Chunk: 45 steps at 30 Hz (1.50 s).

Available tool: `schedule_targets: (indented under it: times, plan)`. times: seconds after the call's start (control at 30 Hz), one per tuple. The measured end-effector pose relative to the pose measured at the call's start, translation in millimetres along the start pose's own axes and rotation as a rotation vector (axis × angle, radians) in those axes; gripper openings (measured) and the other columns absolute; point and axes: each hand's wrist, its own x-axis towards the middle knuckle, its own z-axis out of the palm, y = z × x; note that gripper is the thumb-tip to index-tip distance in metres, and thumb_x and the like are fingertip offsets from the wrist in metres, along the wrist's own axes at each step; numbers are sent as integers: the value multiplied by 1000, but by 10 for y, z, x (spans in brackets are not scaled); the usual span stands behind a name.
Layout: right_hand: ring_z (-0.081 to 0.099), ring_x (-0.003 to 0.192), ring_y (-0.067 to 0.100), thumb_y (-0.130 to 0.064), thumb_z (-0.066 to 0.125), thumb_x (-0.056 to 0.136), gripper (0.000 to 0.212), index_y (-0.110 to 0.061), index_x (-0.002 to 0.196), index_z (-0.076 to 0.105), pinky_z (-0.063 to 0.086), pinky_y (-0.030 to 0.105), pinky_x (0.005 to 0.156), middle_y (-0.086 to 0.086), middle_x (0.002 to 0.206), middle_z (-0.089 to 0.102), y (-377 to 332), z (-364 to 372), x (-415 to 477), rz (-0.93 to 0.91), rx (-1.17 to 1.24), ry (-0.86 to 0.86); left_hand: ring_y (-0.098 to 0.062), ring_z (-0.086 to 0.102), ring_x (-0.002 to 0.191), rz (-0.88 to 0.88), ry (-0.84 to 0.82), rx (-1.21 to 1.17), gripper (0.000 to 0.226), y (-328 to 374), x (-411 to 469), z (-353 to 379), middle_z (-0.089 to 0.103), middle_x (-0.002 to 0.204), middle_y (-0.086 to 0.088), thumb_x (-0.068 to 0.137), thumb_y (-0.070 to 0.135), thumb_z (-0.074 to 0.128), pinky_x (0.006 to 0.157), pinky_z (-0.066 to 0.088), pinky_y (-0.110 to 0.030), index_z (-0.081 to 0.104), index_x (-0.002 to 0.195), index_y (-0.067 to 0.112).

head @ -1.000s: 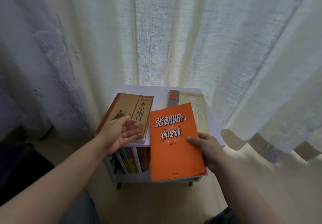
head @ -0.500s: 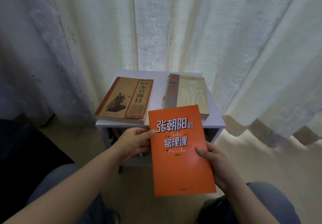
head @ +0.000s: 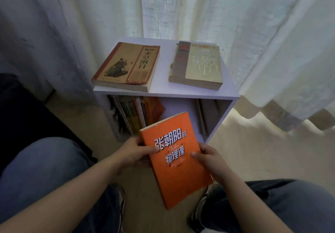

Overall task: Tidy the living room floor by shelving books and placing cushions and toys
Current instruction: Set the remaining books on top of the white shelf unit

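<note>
An orange book point(head: 179, 171) with white Chinese lettering is held in both hands, low in front of a small white shelf cube point(head: 163, 92). My left hand point(head: 135, 153) grips its left edge, thumb on the cover. My right hand point(head: 208, 157) grips the right edge, thumb on the cover too. On the shelf top lie a tan book with a seated figure point(head: 126, 66) at left and a beige and grey book point(head: 197, 66) at right. Several upright books point(head: 134, 115) fill the left of the compartment; its right half holds a thin leaning book point(head: 200, 118).
White curtains point(head: 253, 33) hang behind and around the shelf, their hem on the pale wooden floor point(head: 262, 151). My knees in blue jeans point(head: 45, 169) flank the view. A dark piece of furniture point(head: 27, 109) stands at left.
The view dropped lower as I crouched. My left hand came off the tan book and took hold of the orange book's left edge. The orange book moved down to compartment level.
</note>
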Motion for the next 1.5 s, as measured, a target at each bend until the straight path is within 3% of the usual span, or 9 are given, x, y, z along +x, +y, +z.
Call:
schedule_targets:
  times: [0.13,0.37,0.57,0.77,0.87,0.97,1.17,1.37,1.5]
  plan:
    - [67,100,28,-7,62,88,26,-21,109,68,52,48,94,4,107,72,213,90,162,-5,-130,81,-24,71,89,15,37,60,36,-147,86,82,70,106,-7,80,16,74,73,60,-39,58,113,14]
    - [51,118,22,-11,66,88,54,-8,137,45,45,35,95,9,128,52,359,215,459,27,-179,168,-18,65,82,96,294,96,24,-221,410,327,65,101,-2,86,16,67,59,53,-21,59,109,15]
    - [53,118,23,-23,55,96,47,-12,141,44,44,29,85,10,134,51,566,172,550,145,-188,160,-17,59,88,130,587,124,24,-128,748,338,62,95,0,84,16,69,76,40,-23,68,107,8]
    - [56,109,21,-27,55,95,48,-14,140,45,50,38,93,9,129,55,663,191,731,214,-181,140,-15,56,86,185,629,150,18,24,948,343,61,90,0,86,17,67,75,36,-22,70,102,8]
    - [56,101,21,-24,51,97,43,-11,138,46,50,36,87,6,116,56,662,254,826,266,-82,107,-16,56,85,198,633,138,4,29,950,378,61,88,0,87,17,67,74,37,-23,66,87,14]
    - [61,99,25,-27,49,98,39,-14,135,46,51,37,87,5,114,60,657,323,886,350,94,64,-19,60,82,229,643,90,15,-11,984,398,64,84,1,85,19,68,74,46,-27,61,72,20]
    - [61,109,33,-20,50,99,41,-17,139,42,53,39,90,7,126,58,652,453,1066,391,320,7,6,52,67,331,683,81,8,-51,1055,407,59,75,16,89,18,65,47,35,2,62,82,17]
    - [54,115,23,-8,50,95,49,-13,143,41,49,37,97,10,133,51,656,541,1192,322,207,-7,-14,59,84,346,738,157,7,-112,1269,295,64,92,2,89,19,65,74,41,-22,65,93,13]
    - [55,119,25,-15,68,86,68,-18,146,36,50,36,97,13,141,47,817,633,1269,226,-158,5,-13,58,89,332,738,171,7,-147,1344,276,62,95,2,89,19,64,79,38,-22,63,95,15]
